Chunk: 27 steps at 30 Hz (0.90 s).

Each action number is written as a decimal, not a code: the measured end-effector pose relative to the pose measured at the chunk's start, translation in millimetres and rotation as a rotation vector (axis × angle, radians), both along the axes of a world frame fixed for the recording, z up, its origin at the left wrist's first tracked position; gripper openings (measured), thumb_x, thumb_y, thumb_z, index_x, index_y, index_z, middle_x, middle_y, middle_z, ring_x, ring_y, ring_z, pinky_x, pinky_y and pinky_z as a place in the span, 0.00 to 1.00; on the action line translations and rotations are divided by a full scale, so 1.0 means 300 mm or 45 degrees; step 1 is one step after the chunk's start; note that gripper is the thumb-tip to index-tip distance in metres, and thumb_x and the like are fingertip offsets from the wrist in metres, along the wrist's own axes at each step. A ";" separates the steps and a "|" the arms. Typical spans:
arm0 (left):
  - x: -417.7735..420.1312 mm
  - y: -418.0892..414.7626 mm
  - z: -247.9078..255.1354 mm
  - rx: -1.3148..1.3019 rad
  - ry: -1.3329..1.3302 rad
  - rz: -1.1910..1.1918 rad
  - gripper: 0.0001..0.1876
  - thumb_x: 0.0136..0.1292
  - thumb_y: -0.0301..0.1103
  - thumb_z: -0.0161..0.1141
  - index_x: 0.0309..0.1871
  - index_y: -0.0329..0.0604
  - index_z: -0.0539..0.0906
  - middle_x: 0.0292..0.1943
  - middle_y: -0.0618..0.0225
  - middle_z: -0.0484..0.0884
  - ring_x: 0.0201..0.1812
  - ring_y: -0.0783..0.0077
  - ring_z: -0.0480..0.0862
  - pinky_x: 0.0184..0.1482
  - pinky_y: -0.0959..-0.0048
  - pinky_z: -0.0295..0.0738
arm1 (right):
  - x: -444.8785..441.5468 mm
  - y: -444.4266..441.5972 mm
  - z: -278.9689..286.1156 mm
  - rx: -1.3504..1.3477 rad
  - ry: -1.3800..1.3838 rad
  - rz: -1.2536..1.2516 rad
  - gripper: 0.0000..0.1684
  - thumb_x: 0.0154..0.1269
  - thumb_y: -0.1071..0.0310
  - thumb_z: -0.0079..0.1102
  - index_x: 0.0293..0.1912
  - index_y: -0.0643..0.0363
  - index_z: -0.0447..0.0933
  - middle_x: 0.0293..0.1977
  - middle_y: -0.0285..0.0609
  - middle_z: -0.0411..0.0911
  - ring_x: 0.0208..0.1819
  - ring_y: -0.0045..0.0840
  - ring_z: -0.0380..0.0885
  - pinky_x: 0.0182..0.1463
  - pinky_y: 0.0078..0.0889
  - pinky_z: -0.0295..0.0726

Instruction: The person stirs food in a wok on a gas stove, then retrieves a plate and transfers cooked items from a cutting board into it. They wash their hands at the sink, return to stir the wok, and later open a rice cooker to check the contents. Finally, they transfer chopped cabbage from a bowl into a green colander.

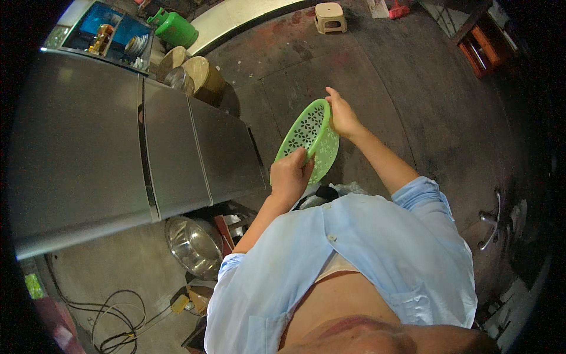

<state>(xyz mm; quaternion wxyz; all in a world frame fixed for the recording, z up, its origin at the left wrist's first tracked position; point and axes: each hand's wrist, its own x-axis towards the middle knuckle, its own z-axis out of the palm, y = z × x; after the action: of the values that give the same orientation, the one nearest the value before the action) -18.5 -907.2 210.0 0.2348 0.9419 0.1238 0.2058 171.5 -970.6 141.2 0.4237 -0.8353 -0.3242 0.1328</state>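
Observation:
A light green plastic colander [326, 152] with flower-shaped holes is held tilted on its side before my chest, its hollow facing up and left. My left hand [292, 172] grips its near rim, the thumb over the edge. At the far right side, my right hand [344, 113] lies against the colander's outer wall, with fingers stretched past the rim; the colander hides part of the palm. Whether this hand grips or only touches cannot be told. Nothing is seen inside the colander.
A long steel-coloured cabinet [177, 141] stands at the left, with a metal basin [194, 248] and coiled cables [117, 318] nearer. Beyond are round wooden-looking blocks [199, 75], a green gas cylinder [174, 28] and a beige plastic stool [330, 17]. A chair base [491, 219] is at the right.

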 end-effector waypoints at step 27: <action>1.034 1.497 0.152 -1.532 -1.171 0.571 0.10 0.65 0.39 0.49 0.32 0.44 0.72 0.19 0.78 0.70 0.17 0.87 0.68 0.17 0.85 0.63 | 1.060 1.383 0.003 0.563 1.481 0.353 0.52 0.52 0.26 0.34 0.66 0.52 0.44 0.63 0.48 0.49 0.62 0.42 0.57 0.58 0.53 0.65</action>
<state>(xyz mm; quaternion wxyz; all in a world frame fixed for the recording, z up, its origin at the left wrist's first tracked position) 291.8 -458.1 255.6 0.6847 0.4259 0.2913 0.5146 489.6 -555.6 142.0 0.6719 -0.4698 -0.1660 0.5480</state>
